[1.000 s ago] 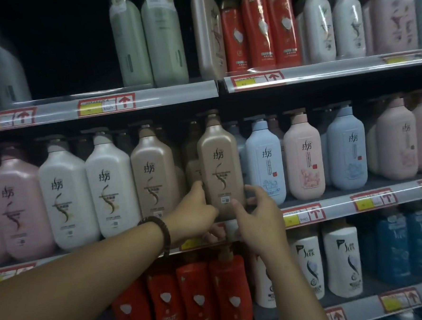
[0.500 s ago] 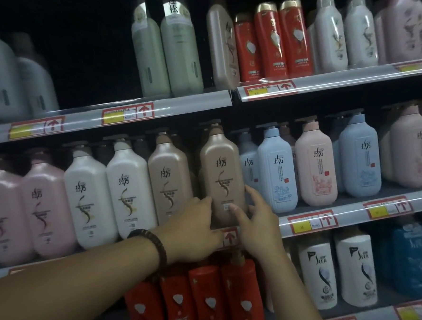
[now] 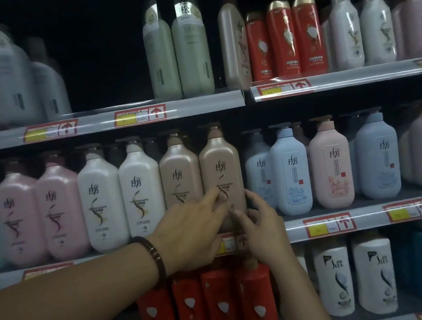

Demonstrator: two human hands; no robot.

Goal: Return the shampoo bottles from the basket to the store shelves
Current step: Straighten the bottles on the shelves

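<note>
In the centre of the frame the tan pump shampoo bottle [image 3: 220,174] stands upright at the front edge of the middle shelf [image 3: 371,214], between a matching tan bottle [image 3: 181,179] on its left and a pale blue bottle [image 3: 258,174] on its right. The left hand [image 3: 192,232], with a beaded bracelet [image 3: 153,256] on the wrist, lies released, its straight fingers pressing on the lower label. The right hand [image 3: 263,228] grasps the bottle's lower right corner, thumb on the front and fingers round the side.

The step in hand looks like seating and squaring this bottle. To do it well, the person should push low on the body, not at the pump, so it slides back without tipping. The label should end up facing outward, level with the row, and without knocking the blue neighbour. The basket is not in view.
</note>
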